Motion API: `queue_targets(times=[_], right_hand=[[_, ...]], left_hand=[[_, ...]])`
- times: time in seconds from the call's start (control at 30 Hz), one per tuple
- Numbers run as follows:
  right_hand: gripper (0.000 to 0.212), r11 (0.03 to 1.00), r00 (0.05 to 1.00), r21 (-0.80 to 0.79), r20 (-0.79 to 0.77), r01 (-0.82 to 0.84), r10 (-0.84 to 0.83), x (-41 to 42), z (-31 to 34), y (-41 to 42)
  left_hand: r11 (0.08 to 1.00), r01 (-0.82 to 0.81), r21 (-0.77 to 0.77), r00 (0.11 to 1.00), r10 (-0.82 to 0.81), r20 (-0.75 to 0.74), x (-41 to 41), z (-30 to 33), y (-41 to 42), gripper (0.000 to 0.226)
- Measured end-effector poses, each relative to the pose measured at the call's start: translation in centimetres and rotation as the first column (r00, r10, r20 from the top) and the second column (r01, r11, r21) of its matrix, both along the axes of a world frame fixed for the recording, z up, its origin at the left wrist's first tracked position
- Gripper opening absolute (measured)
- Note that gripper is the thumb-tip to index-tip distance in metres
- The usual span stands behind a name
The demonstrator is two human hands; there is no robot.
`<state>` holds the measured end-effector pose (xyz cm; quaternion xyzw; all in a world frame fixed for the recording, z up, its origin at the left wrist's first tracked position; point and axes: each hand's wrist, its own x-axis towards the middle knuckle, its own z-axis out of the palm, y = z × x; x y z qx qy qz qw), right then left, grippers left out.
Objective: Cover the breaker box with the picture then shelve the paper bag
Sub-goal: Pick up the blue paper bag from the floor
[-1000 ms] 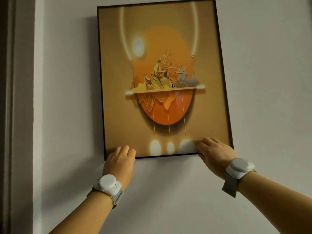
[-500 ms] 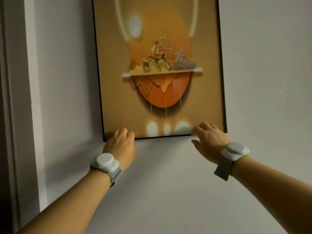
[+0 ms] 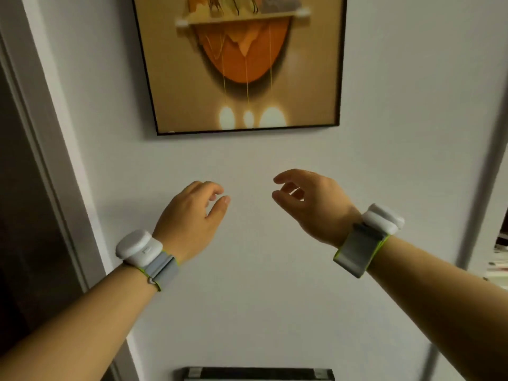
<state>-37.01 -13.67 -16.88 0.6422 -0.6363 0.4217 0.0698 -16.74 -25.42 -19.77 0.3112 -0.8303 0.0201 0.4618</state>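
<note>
The picture (image 3: 242,64), an orange-and-tan print with deer in a thin black frame, hangs flat on the white wall at the top of the view; its upper part is cut off. No breaker box shows, and whether one lies behind the picture cannot be told. My left hand (image 3: 192,215) and my right hand (image 3: 313,204) hover well below the frame's lower edge, fingers loosely curled and apart, holding nothing. Each wrist wears a white device on a grey strap. No paper bag is in view.
A white door frame (image 3: 52,138) with a dark opening runs down the left side. A dark, flat-topped object (image 3: 258,373) sits against the wall at the bottom edge. A wall corner and some shelf contents (image 3: 499,259) show at the far right.
Both hands have let go of the picture's lower edge and dropped away from it. The view has tilted down, so the picture now sits higher in the frame.
</note>
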Motion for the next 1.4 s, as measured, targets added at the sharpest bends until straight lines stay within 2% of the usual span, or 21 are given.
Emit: queue_targets(times=[0.13,0.3,0.37,0.4,0.53,0.63,0.8,0.9,1.0,1.17,1.27,1.4], right_hand=[[0.029,0.995,0.991,0.085,0.123,-0.059,0.048,-0.5,-5.7,3.4],[0.032,0.982,0.973,0.155,0.22,-0.105,0.069,-1.1,-13.2,5.1],[0.033,0.98,0.974,0.168,0.214,-0.11,0.072,-1.2,-14.9,5.4],[0.034,0.967,0.967,0.221,0.244,-0.123,0.068,-1.0,-18.1,5.3],[0.035,0.951,0.967,0.285,0.25,-0.121,0.048,-0.9,-23.3,5.0],[0.036,0.916,0.964,0.385,0.264,-0.115,0.01,-0.8,-29.7,4.2],[0.042,0.779,0.964,0.623,0.24,-0.067,-0.11,-1.3,-46.7,3.7],[0.046,0.708,0.964,0.705,0.205,-0.028,-0.166,-2.2,-57.1,4.1],[0.051,0.654,0.973,0.755,0.124,0.034,-0.194,-3.2,-66.3,5.0],[0.062,0.504,0.987,0.861,0.021,0.065,-0.162,-4.6,-79.1,7.0],[0.073,0.406,0.987,0.911,-0.011,0.076,-0.16,-5.1,-85.6,8.7],[0.096,0.275,0.991,0.956,-0.077,0.105,-0.11,-5.9,-91.4,10.6]], left_hand=[[0.993,0.003,0.114,1.0,-0.002,-0.01,-0.7,-5.4,4.1,0.032],[0.984,-0.006,0.18,0.999,-0.001,0.041,-1.7,-12.2,6.7,0.032],[0.978,-0.013,0.207,0.998,0.001,0.057,-1.9,-13.6,7.3,0.031],[0.969,-0.021,0.245,0.997,0.003,0.074,-1.9,-17.0,7.4,0.031],[0.946,-0.045,0.32,0.993,0.006,0.12,-1.8,-22.4,7.2,0.031],[0.908,-0.078,0.413,0.981,-0.005,0.196,-1.6,-29.3,6.2,0.027],[0.793,-0.14,0.593,0.941,-0.08,0.329,-1.9,-46.4,5.4,0.025],[0.731,-0.179,0.659,0.876,-0.186,0.445,-2.8,-56.6,5.3,0.029],[0.671,-0.196,0.715,0.825,-0.281,0.49,-4.1,-65.7,5.6,0.035],[0.622,-0.199,0.757,0.766,-0.383,0.516,-5.5,-76.6,7.2,0.039],[0.585,-0.246,0.773,0.7,-0.445,0.559,-5.8,-83.0,8.0,0.044],[0.57,-0.351,0.743,0.563,-0.506,0.654,-5.8,-89.5,8.2,0.073]])
